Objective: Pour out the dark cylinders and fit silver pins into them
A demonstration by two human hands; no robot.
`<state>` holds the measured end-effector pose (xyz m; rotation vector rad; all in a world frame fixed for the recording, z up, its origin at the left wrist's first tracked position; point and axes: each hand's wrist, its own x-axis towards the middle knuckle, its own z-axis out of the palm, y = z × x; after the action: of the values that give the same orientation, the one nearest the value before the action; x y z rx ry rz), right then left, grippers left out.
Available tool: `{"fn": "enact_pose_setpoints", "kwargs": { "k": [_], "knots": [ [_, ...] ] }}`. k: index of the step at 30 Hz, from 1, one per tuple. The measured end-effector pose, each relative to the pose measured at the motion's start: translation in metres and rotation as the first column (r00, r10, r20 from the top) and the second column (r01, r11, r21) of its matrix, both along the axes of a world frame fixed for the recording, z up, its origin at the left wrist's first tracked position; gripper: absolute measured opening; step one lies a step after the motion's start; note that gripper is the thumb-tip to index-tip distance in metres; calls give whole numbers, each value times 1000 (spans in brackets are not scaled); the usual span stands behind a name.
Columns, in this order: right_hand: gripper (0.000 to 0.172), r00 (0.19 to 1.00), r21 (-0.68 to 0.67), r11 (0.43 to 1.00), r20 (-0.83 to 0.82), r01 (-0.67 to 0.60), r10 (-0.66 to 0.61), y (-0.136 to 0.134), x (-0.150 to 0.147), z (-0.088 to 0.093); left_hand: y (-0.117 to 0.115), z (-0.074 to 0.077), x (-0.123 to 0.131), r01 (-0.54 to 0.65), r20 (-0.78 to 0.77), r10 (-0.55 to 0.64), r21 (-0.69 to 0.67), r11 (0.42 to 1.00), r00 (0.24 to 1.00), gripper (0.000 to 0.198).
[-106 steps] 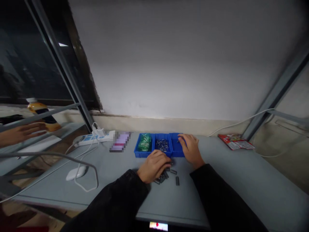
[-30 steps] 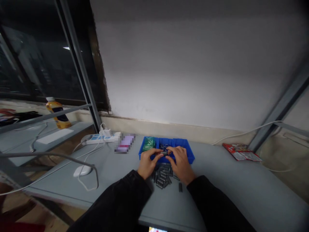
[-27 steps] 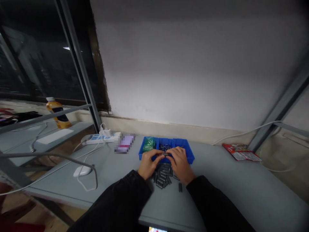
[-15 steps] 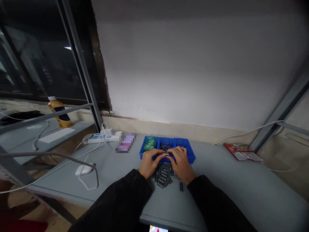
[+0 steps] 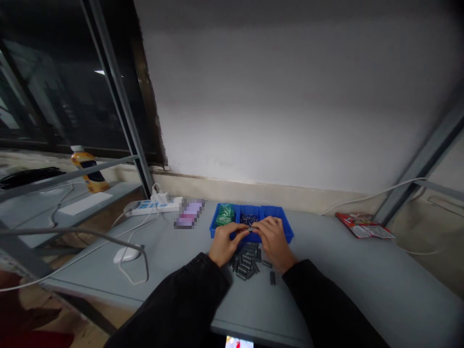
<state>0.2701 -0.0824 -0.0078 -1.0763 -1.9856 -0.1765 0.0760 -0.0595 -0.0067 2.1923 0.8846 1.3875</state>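
Note:
My left hand [image 5: 225, 242] and my right hand [image 5: 274, 243] meet in front of a blue divided tray [image 5: 288, 230]. Between their pinched fingertips is a small dark grey piece [image 5: 250, 229], partly covered by the fingers; its exact kind I cannot make out. Green-looking small parts [image 5: 224, 214] fill the tray's left compartment, and small dark metal pins or screws [image 5: 249, 219] lie in the middle one. Just below my hands a heap of dark grey cylindrical pieces [image 5: 246, 263] lies on the table, with one single piece [image 5: 272, 278] apart from it on the right.
On the grey table [image 5: 163, 261] lie a power strip [image 5: 155, 207], a blurred-out phone [image 5: 189, 213] and a white mouse-like object [image 5: 126, 254] among cables. A red packet [image 5: 364, 226] is at the right. An orange bottle [image 5: 90, 169] stands on the neighbouring table.
My right fingers have closed in further over the small piece, so less of it shows. My left hand has barely moved.

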Motion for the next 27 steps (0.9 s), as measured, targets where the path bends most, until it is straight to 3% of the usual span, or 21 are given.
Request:
{"fn": "enact_pose_setpoints", "kwargs": {
  "k": [3,6,9,13,16,19,27],
  "knots": [
    [22,988,65,989,-79,135,-130,9,18,2,-3,3,-1,25,-56,-23,29,999,998,17],
    [21,943,77,948,-159,308,-293,18,41,2,-9,6,0,172,-215,-153,73,982,965,16],
    [23,893,18,906,-178,423,-414,25,59,-3,-18,6,6,348,-416,-263,141,927,870,19],
    [26,829,-123,855,-212,503,-518,31,67,-10,-31,4,20,455,-603,-250,213,865,758,31],
    [31,825,-191,863,-259,467,-503,33,66,-10,-36,2,29,492,-654,-247,219,843,715,38],
    [40,846,-157,906,-326,393,-423,32,63,-6,-35,-1,34,515,-677,-266,194,835,686,27],
    [22,874,-78,918,-283,389,-394,22,47,0,-31,-9,36,486,-641,-278,170,857,715,20]
  ]
}}
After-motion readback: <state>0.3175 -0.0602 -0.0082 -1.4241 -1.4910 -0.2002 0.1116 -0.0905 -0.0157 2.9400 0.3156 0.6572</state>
